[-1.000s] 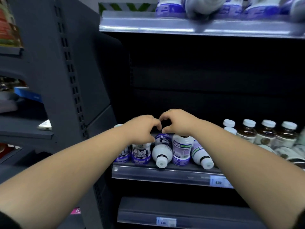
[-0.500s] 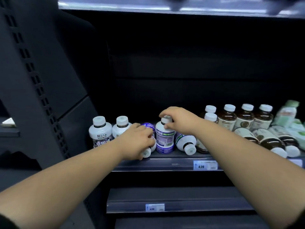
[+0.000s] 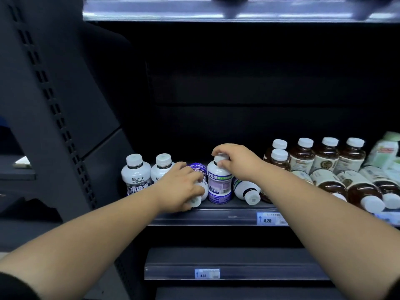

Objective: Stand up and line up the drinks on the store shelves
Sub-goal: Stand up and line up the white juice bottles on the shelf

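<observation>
Small white drink bottles with purple labels stand and lie on a dark shelf (image 3: pixel 207 218). Two upright bottles (image 3: pixel 136 174) stand at the left end. My left hand (image 3: pixel 180 187) grips a toppled white bottle (image 3: pixel 200 185) whose cap points toward me. My right hand (image 3: pixel 234 161) holds the cap of an upright purple-labelled bottle (image 3: pixel 219 185). Right of it another white bottle (image 3: pixel 246 190) lies on its side, cap forward.
Brown tea bottles (image 3: pixel 326 156) with white caps stand at the right, and several more (image 3: pixel 357 191) lie toppled in front of them. A pale green carton (image 3: pixel 383 151) sits at the far right. A shelf (image 3: pixel 238 11) hangs above; price tags (image 3: pixel 268 218) line the edges.
The view dropped a little and moved closer. My hands separated: the left went down onto the lying bottle, the right settled on the upright bottle's cap.
</observation>
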